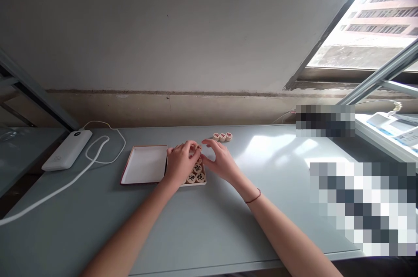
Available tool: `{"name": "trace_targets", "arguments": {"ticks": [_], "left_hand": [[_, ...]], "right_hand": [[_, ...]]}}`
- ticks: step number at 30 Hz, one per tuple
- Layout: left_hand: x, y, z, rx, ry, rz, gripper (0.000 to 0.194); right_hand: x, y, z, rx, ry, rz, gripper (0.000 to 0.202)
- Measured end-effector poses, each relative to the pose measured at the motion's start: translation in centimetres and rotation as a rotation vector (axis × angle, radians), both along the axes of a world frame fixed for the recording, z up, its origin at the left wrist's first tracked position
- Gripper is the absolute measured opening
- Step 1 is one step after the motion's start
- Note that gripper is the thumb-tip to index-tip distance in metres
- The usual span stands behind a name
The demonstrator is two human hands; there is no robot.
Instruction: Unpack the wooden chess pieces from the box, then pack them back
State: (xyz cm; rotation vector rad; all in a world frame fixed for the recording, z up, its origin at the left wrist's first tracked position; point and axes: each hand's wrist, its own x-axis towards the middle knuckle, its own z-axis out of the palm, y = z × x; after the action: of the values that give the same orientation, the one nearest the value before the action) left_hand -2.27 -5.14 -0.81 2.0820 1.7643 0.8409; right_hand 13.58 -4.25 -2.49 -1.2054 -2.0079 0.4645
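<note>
A shallow box [193,184] of round xiangqi pieces [197,168] stands on the desk, partly hidden by my left hand [181,159]. Thumb and fingers of that hand close on a xiangqi piece [199,147] over the far part of the box. My right hand [219,158] hovers at the box's right side, thumb and forefinger apart with nothing visible between them. Behind it, three pieces with red characters [222,136] sit side by side in a row. The white-lined lid [145,164] rests to the left of the box, inside facing up.
A white power bank [67,150] lies at the left, with a white cable [75,182] curling over the grey desk [196,229]. A wall [170,42] rises along the back. Blurred-out items and a metal frame [380,77] stand at the right.
</note>
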Motion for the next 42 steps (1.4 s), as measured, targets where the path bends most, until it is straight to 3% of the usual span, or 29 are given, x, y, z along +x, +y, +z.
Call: {"name": "trace_targets", "arguments": {"ticks": [5,10,12,16,18,22,26,28,29,32,35,39,42], "left_hand": [[-0.2,-0.4,0.7,-0.215,-0.525,-0.070,0.029],[-0.3,-0.4,0.4,-0.273,-0.759,-0.083,0.033],[-0.5,-0.4,0.4,-0.223,-0.811,-0.025,0.033],[-1.4,-0.3,0.5,-0.075,-0.893,0.048,0.036],[-1.9,-0.2,0.4,-0.053,-0.886,0.072,0.034],[-2.6,0.0,0.1,-0.115,-0.831,0.117,0.041],[-2.4,-0.4,0.2,-0.100,-0.678,0.063,0.042],[-2.0,-0.8,0.3,0.003,-0.508,-0.015,0.035],[-1.8,-1.0,0.2,0.068,-0.407,-0.060,0.031],[-1.1,-1.7,-0.1,0.215,-0.178,-0.159,0.022],[-0.7,-2.0,-0.4,0.252,-0.107,-0.185,0.019],[-0.8,-2.0,-0.6,0.273,-0.069,-0.175,0.027],[-1.1,-1.9,-0.6,0.249,-0.082,-0.160,0.035]], "right_hand": [[-0.4,-0.4,0.2,0.266,0.018,0.035,0.022],[-0.1,-0.2,0.8,0.342,0.011,0.025,0.020],[1.2,0.5,1.1,0.341,0.028,-0.072,0.018],[5.8,2.6,0.7,0.220,0.078,-0.471,0.021],[7.9,3.7,-0.4,0.099,0.009,-0.584,0.023],[9.6,4.9,-2.6,-0.053,-0.140,-0.570,0.022],[7.7,4.3,-2.1,0.035,-0.136,-0.631,0.022],[5.6,3.0,-0.7,0.102,0.000,-0.540,0.023],[4.2,2.2,0.1,0.084,0.094,-0.414,0.023],[0.0,-0.7,2.0,-0.085,0.332,-0.107,0.019],[-2.4,-2.4,2.8,-0.183,0.429,-0.030,0.015],[-0.8,-1.3,2.5,-0.172,0.502,-0.084,0.021],[2.9,1.2,1.5,-0.109,0.501,-0.340,0.028]]}}
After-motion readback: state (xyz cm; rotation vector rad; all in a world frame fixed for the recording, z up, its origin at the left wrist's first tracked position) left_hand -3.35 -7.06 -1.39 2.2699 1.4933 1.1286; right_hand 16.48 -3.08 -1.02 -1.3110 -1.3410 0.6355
